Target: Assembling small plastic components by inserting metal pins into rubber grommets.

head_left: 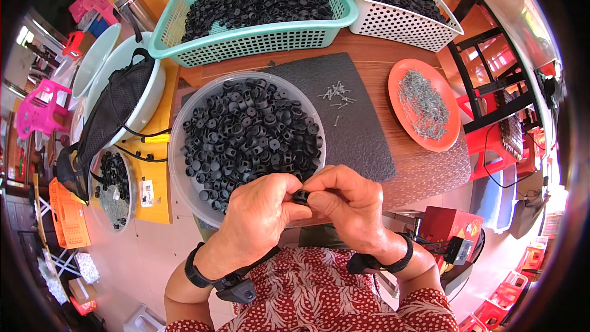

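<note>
At the near rim of a clear round tub (pixel 179 166), both my hands pinch one small black plastic part (pixel 300 197). My left hand (pixel 261 209) grips its left side between thumb and fingertips. From the right, my right hand (pixel 350 203) closes its thumb and forefinger on the same part. The fingers cover most of it, so its exact kind is hard to make out. Many loose black plastic pieces (pixel 252 132), some ring-shaped and some capped, heap up in the tub. A few thin metal pieces (pixel 337 92) lie on a dark mat (pixel 362 135) beyond my right hand.
An orange plate (pixel 452 129) of thin metal pieces sits at the right. Along the back stand a green basket (pixel 258 45) and a white basket (pixel 399 29) of black pieces. To the left are a pale basin (pixel 157 86) with a black mesh bag (pixel 114 101) and a steel flask (pixel 132 7).
</note>
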The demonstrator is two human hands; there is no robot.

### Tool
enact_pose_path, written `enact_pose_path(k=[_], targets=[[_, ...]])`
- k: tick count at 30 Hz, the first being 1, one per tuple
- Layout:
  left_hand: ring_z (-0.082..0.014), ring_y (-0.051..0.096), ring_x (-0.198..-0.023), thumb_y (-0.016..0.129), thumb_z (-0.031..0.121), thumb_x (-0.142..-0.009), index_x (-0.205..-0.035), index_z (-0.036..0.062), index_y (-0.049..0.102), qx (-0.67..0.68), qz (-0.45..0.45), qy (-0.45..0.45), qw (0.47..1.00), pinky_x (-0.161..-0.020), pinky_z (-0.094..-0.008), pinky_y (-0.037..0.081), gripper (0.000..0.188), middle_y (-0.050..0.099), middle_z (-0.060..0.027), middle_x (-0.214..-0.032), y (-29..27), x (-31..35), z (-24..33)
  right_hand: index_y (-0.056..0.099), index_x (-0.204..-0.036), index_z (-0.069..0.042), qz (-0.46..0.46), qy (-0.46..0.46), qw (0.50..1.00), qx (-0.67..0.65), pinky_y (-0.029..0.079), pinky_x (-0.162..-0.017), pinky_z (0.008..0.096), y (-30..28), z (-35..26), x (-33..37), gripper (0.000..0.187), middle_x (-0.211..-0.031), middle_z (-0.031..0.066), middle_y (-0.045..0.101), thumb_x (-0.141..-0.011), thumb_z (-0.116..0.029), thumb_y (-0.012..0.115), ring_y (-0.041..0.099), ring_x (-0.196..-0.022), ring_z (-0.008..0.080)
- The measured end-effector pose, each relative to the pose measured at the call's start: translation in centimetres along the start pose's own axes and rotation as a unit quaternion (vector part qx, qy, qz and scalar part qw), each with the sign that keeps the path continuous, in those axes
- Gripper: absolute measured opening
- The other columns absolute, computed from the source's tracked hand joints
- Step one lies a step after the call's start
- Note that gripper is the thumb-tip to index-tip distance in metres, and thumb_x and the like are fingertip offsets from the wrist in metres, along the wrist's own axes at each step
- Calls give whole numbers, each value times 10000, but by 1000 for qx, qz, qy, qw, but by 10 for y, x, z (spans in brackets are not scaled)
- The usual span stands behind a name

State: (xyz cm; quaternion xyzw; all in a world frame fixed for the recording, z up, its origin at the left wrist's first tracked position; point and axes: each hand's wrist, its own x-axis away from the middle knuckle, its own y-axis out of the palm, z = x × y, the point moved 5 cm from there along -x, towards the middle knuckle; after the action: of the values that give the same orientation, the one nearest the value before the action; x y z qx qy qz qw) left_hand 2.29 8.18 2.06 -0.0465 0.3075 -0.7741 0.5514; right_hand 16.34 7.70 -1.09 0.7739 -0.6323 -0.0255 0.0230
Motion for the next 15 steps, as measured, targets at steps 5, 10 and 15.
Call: enact_pose_path(k=[5, 10, 15], targets=[[-218, 586, -575, 771, 47, -647, -912, 24, 544, -48, 43, 59, 996, -501, -286, 458, 350, 579, -92, -682, 2, 0, 1, 599, -892, -2, 5, 33, 999, -30, 445, -578, 217, 0, 3, 1, 68, -748, 20, 600, -836, 30, 579, 530, -656, 56], [-214, 543, -545, 768, 44, -651, -901, 6, 527, -63, 47, 99, 992, -472, -290, 426, 349, 547, -93, -683, 4, 0, 0, 597, -880, -4, 6, 5, 1000, -12, 445, -578, 218, -1, 2, 1, 63, -747, 21, 600, -832, 32, 580, 531, -663, 56], [-266, 557, -602, 725, -58, -607, -909, -12, 513, -56, 21, 94, 994, -501, -336, 449, 371, 561, -115, -741, 4, 1, 0, 594, -866, -2, 11, 7, 1000, -15, 450, -585, 230, 1, 3, 2, 60, -743, 27, 599, -818, 34, 591, 538, -674, 66]])
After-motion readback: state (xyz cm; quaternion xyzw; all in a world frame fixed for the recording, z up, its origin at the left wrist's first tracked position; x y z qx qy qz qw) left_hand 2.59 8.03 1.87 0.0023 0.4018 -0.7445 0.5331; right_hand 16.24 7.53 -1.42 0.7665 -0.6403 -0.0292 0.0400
